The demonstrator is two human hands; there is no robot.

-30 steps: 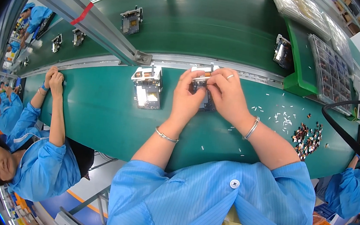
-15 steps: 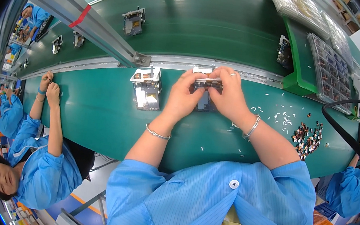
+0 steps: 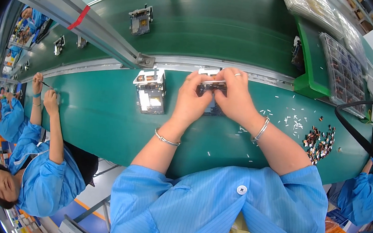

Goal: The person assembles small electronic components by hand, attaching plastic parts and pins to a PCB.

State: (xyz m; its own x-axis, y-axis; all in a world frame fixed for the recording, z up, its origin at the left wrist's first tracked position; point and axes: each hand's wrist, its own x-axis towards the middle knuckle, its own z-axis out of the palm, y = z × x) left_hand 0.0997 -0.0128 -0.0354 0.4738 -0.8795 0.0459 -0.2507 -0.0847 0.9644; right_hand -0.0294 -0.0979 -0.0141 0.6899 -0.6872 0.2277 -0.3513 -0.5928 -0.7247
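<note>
Shifted slightly leftward with left hand (image 3: 191,95) since a second ago; gripping a dark circuit assembly (image 3: 213,108) between it and right hand (image 3: 234,96), toward the tabletop's (image 3: 100,112) far edge, right of a white-topped unit (image 3: 150,93).

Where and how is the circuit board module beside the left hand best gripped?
Probably its two side edges, from above, with the nearer left hand: the circuit board module shows components on its upper face; its white frame sits at the far end.

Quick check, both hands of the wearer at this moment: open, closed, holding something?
Left hand: closed on the circuit board unit, gripping its left side.
Right hand: closed on the same unit, gripping its right side.
</note>
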